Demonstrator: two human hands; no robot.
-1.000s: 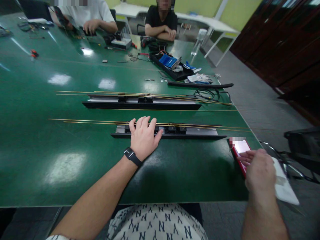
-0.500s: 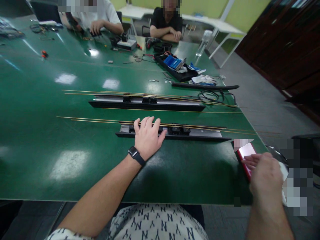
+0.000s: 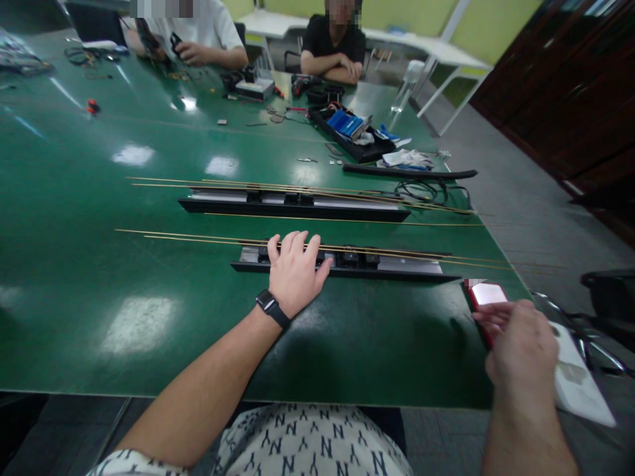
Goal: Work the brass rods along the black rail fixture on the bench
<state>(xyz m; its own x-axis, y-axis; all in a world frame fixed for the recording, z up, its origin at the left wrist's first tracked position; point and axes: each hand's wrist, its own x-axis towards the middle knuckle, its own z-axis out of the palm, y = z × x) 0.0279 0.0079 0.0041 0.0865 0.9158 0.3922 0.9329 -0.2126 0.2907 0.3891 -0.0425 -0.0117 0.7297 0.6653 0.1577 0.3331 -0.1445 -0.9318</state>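
Note:
My left hand (image 3: 296,272), with a dark watch (image 3: 268,303) at the wrist, lies with spread fingers over the nearer black-and-silver rail (image 3: 407,264). Its fingertips reach across thin gold-coloured rods (image 3: 198,239) lying along that rail; the part of the rail under the palm is hidden. Black blocks (image 3: 358,256) sit in the rail right of my thumb. At the table's right edge my right hand (image 3: 520,344) hovers over a red-cased phone (image 3: 489,294) with a bright screen. Its fingers stretch across the phone, hiding the lower part; whether they touch it I cannot tell.
A second rail (image 3: 292,208) with gold rods lies farther back. Beyond it are a black strip (image 3: 409,172), coiled cable (image 3: 421,192), gloves (image 3: 407,159) and a black tray (image 3: 364,149). Two people sit across the green table (image 3: 149,277). A chair (image 3: 612,297) stands at right.
My right hand has shifted slightly left and its fingers lie lower over the phone. My left hand stays on the rail. The person in white has raised a hand holding a dark object.

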